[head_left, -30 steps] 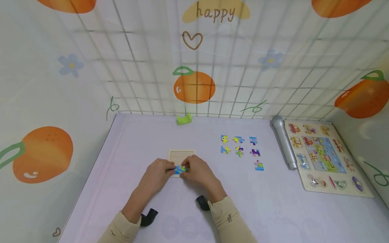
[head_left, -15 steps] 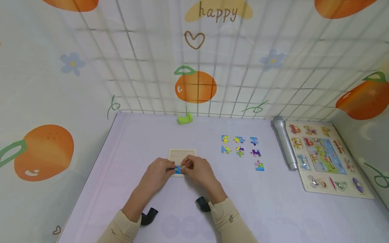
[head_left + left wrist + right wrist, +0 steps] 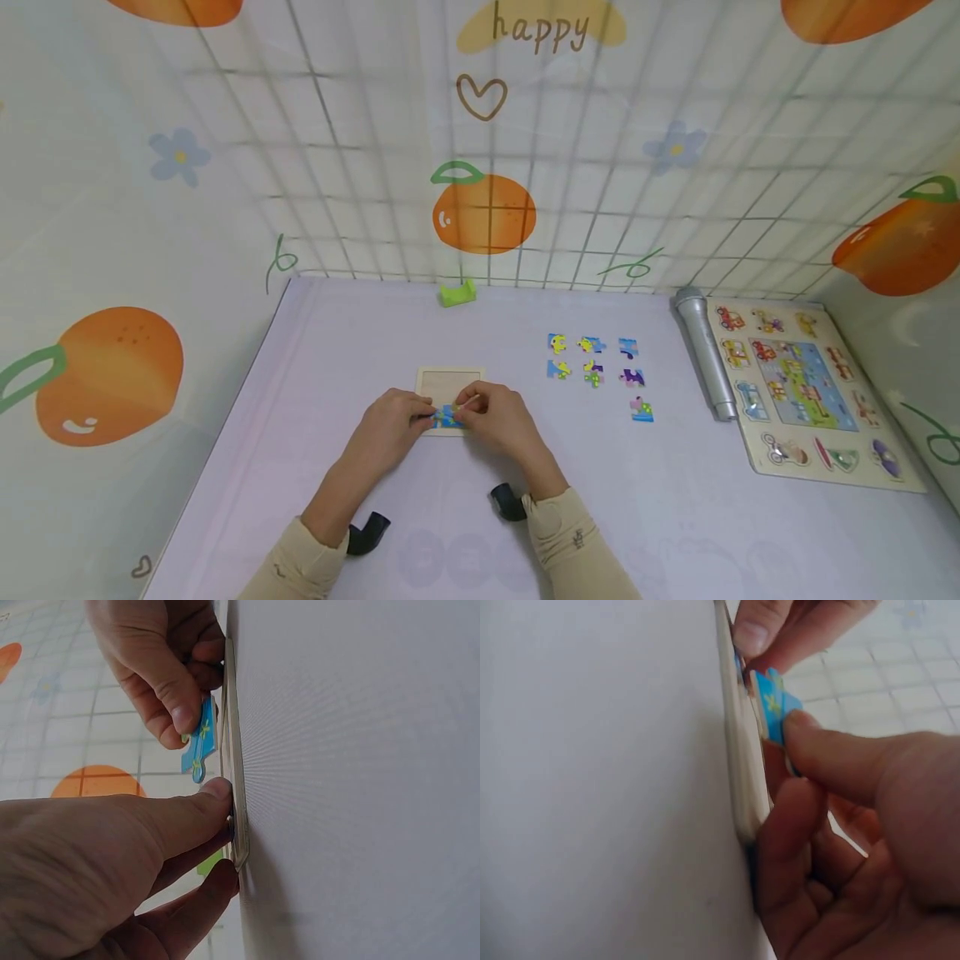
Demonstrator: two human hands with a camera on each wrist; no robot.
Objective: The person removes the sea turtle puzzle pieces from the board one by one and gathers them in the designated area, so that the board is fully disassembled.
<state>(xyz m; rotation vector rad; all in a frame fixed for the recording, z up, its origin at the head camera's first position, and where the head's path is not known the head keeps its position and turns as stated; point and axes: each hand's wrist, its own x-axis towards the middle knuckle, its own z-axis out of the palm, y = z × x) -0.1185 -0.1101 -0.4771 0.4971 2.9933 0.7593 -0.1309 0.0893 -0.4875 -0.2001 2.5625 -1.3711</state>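
Observation:
A small wooden puzzle tray [image 3: 450, 383] lies on the table in front of me. My left hand [image 3: 386, 423] holds its left side, the thumb [image 3: 216, 789] on the tray face and fingers at the edge. Between the thumb and fingers of my right hand [image 3: 497, 417] is a blue jigsaw piece [image 3: 202, 739] with green-yellow marks. In both wrist views this piece stands tilted, raised off the tray. Blue also shows near the left thumb, partly hidden by the fingers. Several loose jigsaw pieces [image 3: 592, 345] lie in rows to the right of the tray.
At the right lies a larger picture puzzle board [image 3: 806, 383], with a silver microphone [image 3: 705, 354] along its left edge. A lime-green curved block [image 3: 457, 293] sits near the back wall. Black curved pieces [image 3: 367, 534] show beside both sleeves.
My right hand has shifted slightly right over the tray with the jigsaw piece, and more blue shows between the hands. The left hand keeps its place; the loose pieces are unmoved.

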